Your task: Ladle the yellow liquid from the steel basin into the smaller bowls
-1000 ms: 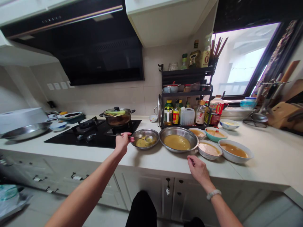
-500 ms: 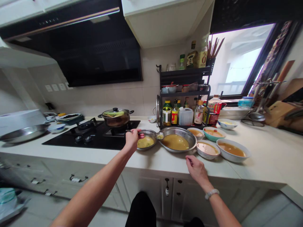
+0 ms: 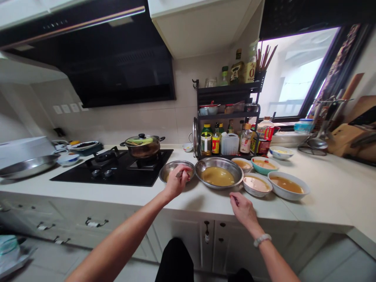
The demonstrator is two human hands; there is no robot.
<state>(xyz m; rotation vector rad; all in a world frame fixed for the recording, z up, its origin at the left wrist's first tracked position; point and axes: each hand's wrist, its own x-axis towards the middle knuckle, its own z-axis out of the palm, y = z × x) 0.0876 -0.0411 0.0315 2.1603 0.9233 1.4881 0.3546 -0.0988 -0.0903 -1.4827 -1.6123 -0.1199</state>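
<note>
Mostly hidden utensil (image 3: 179, 174), steel bowl (image 3: 165, 171), wider basin (image 3: 236, 170) beside

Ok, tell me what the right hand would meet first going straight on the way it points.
Most likely the larger metal bowl, at its near rim, ahead and leftward of the right hand; depth is unclear, so the hand might pass over the rim.

Bare forearms (image 3: 126, 239), pale bracelet (image 3: 262, 240) on right wrist, black legwear (image 3: 176, 261)
</note>
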